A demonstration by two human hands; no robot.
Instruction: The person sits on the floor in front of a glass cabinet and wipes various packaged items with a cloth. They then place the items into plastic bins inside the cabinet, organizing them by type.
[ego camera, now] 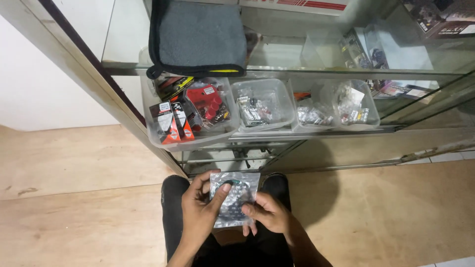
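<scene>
Clear plastic packet [233, 198] held over lap, above wooden floor [84, 198], before glass cabinet [297, 74]. Left hand [200, 210] closed on left edge, thumb pressed on front; right hand [269, 213] pinched on lower right corner. Slippery film: packet likely dropped if pinch loosened; seam possibly split, small contents scattered.

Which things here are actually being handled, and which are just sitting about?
In hand:
- clear plastic packet, held by left hand and right hand

Lying about:
- grey cloth on the glass shelf
- tub of red and black packs
- middle tub of small bagged parts
- right tub of bagged parts
- wooden floor
</scene>
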